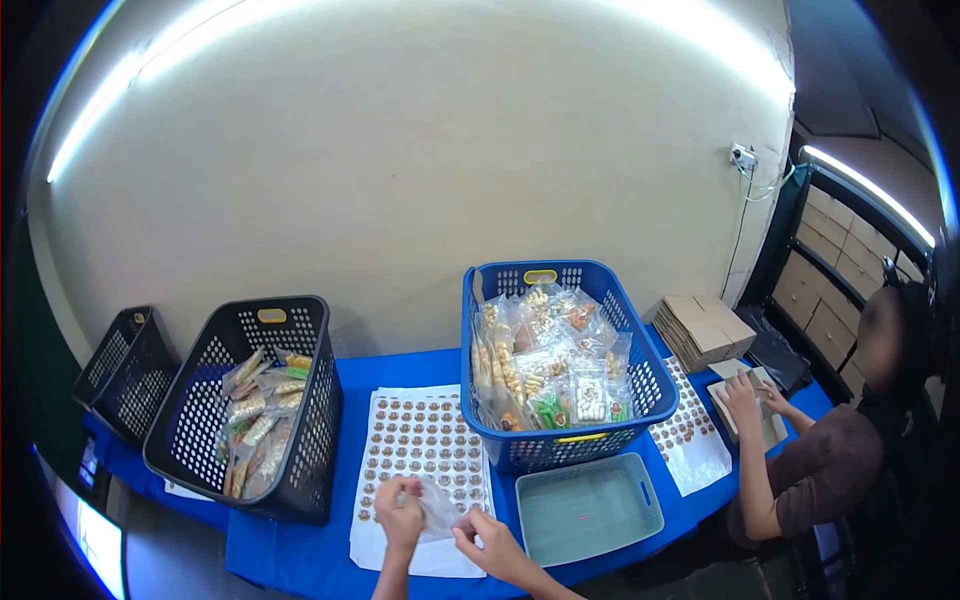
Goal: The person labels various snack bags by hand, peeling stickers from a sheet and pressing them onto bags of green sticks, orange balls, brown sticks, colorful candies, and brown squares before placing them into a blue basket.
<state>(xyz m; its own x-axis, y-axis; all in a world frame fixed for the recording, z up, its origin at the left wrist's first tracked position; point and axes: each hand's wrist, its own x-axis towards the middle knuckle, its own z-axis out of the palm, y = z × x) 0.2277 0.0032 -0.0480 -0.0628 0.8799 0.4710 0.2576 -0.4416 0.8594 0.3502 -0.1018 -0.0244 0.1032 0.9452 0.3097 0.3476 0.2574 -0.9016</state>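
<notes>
Between my two hands is a clear plastic bag point(436, 508), held over a white sheet of round brown stickers point(420, 440). My left hand point(400, 512) is closed on the bag's left side, near its top. On the other side, my right hand point(488, 545) pinches the bag's lower right edge. Whether anything is inside the bag I cannot tell. Just right of my hands lies a grey-green tray point(590, 508). Behind it stands a blue basket point(570, 452) full of clear packets of snacks point(545, 365).
At the left, a black basket point(310, 440) holds filled packets, with another black basket point(125, 375) beyond. A co-worker point(825, 470) at the right handles a cardboard box point(770, 425) beside a second sticker sheet point(700, 455) and stacked flat cardboard point(700, 335).
</notes>
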